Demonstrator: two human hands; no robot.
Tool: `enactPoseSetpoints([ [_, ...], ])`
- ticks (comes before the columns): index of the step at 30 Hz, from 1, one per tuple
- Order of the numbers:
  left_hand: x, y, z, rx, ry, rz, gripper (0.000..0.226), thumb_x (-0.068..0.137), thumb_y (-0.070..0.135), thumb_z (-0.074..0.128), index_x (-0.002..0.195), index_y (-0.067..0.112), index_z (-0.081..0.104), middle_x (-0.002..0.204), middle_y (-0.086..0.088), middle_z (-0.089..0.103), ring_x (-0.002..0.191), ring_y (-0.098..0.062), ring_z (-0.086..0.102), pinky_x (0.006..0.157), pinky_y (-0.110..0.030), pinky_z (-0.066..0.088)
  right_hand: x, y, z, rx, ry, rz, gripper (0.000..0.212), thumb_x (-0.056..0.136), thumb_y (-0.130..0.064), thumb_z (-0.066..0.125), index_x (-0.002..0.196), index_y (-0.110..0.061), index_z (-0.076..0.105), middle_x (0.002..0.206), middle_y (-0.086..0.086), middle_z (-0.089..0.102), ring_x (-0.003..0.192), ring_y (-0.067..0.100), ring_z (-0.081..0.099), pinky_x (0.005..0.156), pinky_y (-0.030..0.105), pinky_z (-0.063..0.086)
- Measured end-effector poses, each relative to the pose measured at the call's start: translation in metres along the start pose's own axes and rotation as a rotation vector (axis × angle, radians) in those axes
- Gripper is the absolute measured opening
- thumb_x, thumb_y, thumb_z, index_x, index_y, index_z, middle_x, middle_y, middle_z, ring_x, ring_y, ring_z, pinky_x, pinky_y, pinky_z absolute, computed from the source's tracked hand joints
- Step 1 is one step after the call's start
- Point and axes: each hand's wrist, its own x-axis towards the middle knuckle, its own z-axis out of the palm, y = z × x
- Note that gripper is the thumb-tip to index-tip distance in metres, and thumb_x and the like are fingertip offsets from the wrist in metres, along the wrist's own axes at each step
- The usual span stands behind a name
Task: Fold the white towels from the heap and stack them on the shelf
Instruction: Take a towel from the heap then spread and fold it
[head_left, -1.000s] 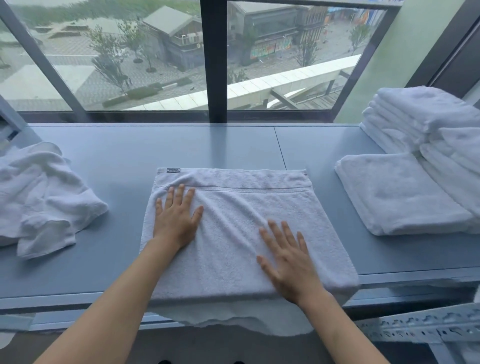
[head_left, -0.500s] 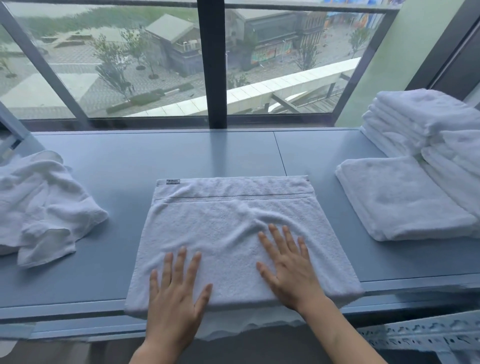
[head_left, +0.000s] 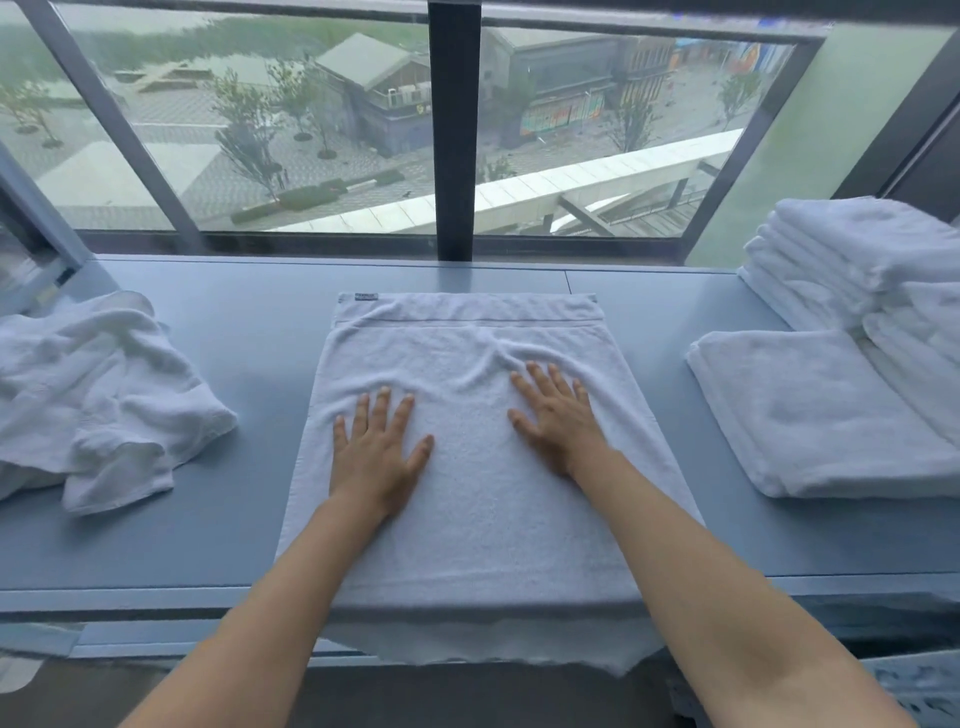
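A white towel (head_left: 478, 525) lies flat in front of me on the grey-blue shelf (head_left: 249, 322), its near edge hanging over the front. My left hand (head_left: 376, 454) presses flat on its left half, fingers spread. My right hand (head_left: 558, 415) lies flat on its right half, with small wrinkles just beyond the fingertips. A crumpled heap of white towels (head_left: 98, 395) sits at the left. One folded towel (head_left: 821, 415) lies at the right, with a stack of folded towels (head_left: 852, 260) behind it.
A large window with a dark central post (head_left: 454, 130) runs along the back of the shelf. A perforated metal bracket (head_left: 919, 686) shows at the lower right, below the shelf's front edge.
My left hand slid back toward the front edge, then forward again to the towel's middle. My right hand moved slightly forward. The towel shows wrinkles ahead of the right fingers.
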Motion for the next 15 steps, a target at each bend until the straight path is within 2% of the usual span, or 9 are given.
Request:
enactPoseSetpoints([
  [4, 0.006, 0.0, -0.001, 0.005, 0.009, 0.006, 0.077, 0.095, 0.073, 0.012, 0.163, 0.038, 0.002, 0.173, 0.003, -0.006, 0.158, -0.022, -0.011, 0.127, -0.052, -0.006, -0.009, 0.001, 0.0, 0.071, 0.042, 0.007, 0.065, 0.106, -0.05, 0.034, 0.164, -0.031, 0.013, 0.173, -0.002, 0.004, 0.159, 0.02, -0.001, 0.127, 0.052, 0.001],
  [8, 0.008, 0.001, 0.0, 0.013, 0.015, 0.016, 0.075, 0.098, 0.072, 0.015, 0.163, 0.038, 0.001, 0.172, 0.003, -0.007, 0.158, -0.021, -0.011, 0.127, -0.052, -0.007, -0.065, 0.008, -0.005, 0.161, 0.139, 0.016, 0.062, 0.107, -0.047, 0.036, 0.163, -0.033, 0.015, 0.172, -0.01, 0.002, 0.158, 0.014, -0.003, 0.127, 0.047, 0.0],
  [12, 0.009, -0.001, 0.002, 0.003, 0.023, 0.036, 0.075, 0.098, 0.072, 0.013, 0.163, 0.037, 0.003, 0.173, 0.002, -0.004, 0.159, -0.022, -0.009, 0.127, -0.052, -0.006, -0.134, 0.029, -0.001, 0.169, 0.09, 0.022, 0.063, 0.104, -0.054, 0.029, 0.163, -0.038, 0.011, 0.17, -0.02, -0.005, 0.156, 0.004, -0.013, 0.126, 0.038, -0.004],
  [15, 0.005, -0.001, -0.001, -0.058, 0.054, 0.053, 0.076, 0.095, 0.065, 0.013, 0.163, 0.029, 0.017, 0.173, -0.002, 0.006, 0.159, -0.024, 0.0, 0.127, -0.055, 0.001, -0.159, 0.039, 0.009, 0.066, 0.027, 0.047, 0.067, 0.099, -0.06, 0.014, 0.163, -0.041, 0.006, 0.168, -0.024, -0.013, 0.154, 0.002, -0.018, 0.127, 0.036, -0.007],
])
